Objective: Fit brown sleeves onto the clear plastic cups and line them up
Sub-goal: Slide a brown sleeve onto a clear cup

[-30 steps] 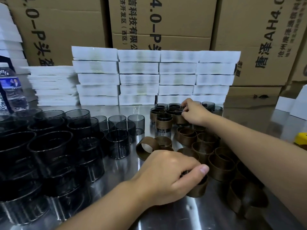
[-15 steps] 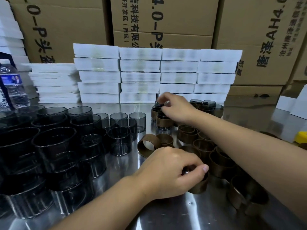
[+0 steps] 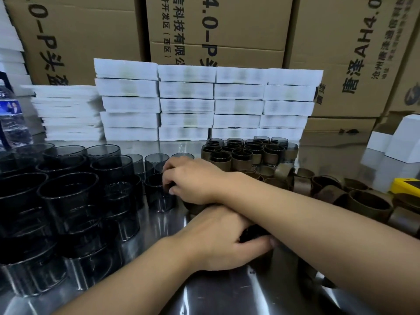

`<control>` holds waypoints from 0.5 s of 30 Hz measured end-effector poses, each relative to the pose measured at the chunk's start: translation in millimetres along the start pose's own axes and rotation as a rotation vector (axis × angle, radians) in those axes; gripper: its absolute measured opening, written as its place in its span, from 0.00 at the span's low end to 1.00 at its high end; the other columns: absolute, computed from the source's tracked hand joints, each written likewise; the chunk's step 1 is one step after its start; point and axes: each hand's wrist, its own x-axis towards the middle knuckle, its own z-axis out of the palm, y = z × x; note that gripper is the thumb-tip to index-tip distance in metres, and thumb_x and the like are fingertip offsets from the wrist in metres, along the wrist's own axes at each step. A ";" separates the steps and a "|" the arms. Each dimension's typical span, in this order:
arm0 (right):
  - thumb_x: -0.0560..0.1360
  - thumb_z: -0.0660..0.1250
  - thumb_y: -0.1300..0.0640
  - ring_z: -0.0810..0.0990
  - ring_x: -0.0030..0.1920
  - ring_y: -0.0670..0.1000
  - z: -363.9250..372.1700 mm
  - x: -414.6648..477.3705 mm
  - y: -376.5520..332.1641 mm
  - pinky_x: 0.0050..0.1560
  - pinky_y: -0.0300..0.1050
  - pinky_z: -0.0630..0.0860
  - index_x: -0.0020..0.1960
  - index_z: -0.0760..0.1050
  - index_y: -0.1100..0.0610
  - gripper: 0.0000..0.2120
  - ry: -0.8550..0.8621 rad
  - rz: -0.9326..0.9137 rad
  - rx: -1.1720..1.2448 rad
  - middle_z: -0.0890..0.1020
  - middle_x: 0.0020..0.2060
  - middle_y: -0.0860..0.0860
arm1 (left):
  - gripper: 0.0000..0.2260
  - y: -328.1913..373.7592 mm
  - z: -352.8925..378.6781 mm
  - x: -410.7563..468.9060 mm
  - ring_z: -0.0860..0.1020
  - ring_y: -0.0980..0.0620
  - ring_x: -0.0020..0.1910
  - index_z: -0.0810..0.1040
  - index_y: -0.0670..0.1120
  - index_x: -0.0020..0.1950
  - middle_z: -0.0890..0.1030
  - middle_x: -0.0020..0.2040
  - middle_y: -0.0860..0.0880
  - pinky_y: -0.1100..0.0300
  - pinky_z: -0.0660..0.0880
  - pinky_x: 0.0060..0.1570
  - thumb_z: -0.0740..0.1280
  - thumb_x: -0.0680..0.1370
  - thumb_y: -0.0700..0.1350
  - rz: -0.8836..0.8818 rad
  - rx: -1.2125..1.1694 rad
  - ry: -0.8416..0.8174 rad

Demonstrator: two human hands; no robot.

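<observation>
Stacked brown cardboard cartons (image 3: 216, 30) and a wall of flat white boxes (image 3: 186, 105) close off the rear of the reflective steel desk (image 3: 227, 296). Bare smoky clear plastic cups (image 3: 68, 196) crowd the left of the desk. Loose brown paper sleeves (image 3: 368, 205) lie on the right. The finished sleeved cups (image 3: 245, 153) stand in tight rows at the rear centre, just in front of the white boxes.

Change: 1 second ago the right hand (image 3: 193, 180) was at the finished rows. It now crosses above the left hand to the bare stock, and its fingers curl over the rim of 1 small clear cup (image 3: 159, 196) at the near edge of that group. The cup stands upright on the desk and is not yet lifted.

The left hand (image 3: 218, 237) stays near the desk centre, thumb and fingers pinching 1 brown sleeve (image 3: 254, 234). The right forearm hides most of that sleeve.

Meaning: 1 cycle is judged complete, with a sleeved cup delivered to the rows, and the next has begun. Next step: lift the cup, bring it to the sleeve in the left hand, and press it in squarely.

Caution: other cups stand just beside the selected one, and a sideways pull may topple them.
</observation>
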 end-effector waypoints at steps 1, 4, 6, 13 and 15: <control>0.78 0.62 0.56 0.70 0.63 0.54 -2.3 -2.7 3.4 0.61 0.49 0.68 0.61 0.75 0.54 0.12 0.031 0.024 0.054 0.71 0.63 0.51 | 0.19 0.2 0.0 0.8 0.75 0.54 0.60 0.80 0.49 0.60 0.81 0.60 0.52 0.57 0.73 0.57 0.61 0.76 0.58 0.020 0.009 0.003; 0.79 0.61 0.58 0.74 0.56 0.53 -15.0 -15.6 16.1 0.55 0.43 0.67 0.59 0.73 0.58 0.10 0.197 0.126 0.301 0.74 0.59 0.55 | 0.24 -0.3 -0.8 2.8 0.74 0.53 0.61 0.77 0.48 0.63 0.79 0.62 0.50 0.56 0.70 0.61 0.55 0.76 0.61 0.027 0.046 0.030; 0.79 0.61 0.58 0.76 0.53 0.53 -25.2 -28.8 28.0 0.50 0.42 0.67 0.58 0.73 0.59 0.09 0.356 0.235 0.471 0.78 0.55 0.55 | 0.25 -1.3 -1.2 4.0 0.74 0.52 0.59 0.75 0.47 0.61 0.79 0.59 0.50 0.54 0.69 0.60 0.51 0.76 0.62 -0.003 0.068 0.087; 0.80 0.59 0.63 0.79 0.43 0.47 -28.9 -89.7 65.4 0.56 0.54 0.76 0.43 0.71 0.54 0.09 0.645 0.418 1.187 0.80 0.39 0.48 | 0.07 -8.7 1.9 8.3 0.75 0.60 0.42 0.65 0.60 0.46 0.77 0.44 0.59 0.54 0.73 0.46 0.59 0.71 0.58 -0.370 -0.170 0.528; 0.80 0.57 0.65 0.80 0.40 0.48 -22.0 -102.5 68.2 0.49 0.50 0.79 0.43 0.72 0.57 0.10 0.627 0.417 1.325 0.81 0.36 0.48 | 0.11 -11.0 1.9 10.9 0.76 0.58 0.44 0.63 0.61 0.48 0.76 0.47 0.59 0.51 0.75 0.50 0.62 0.70 0.56 -0.423 -0.311 0.630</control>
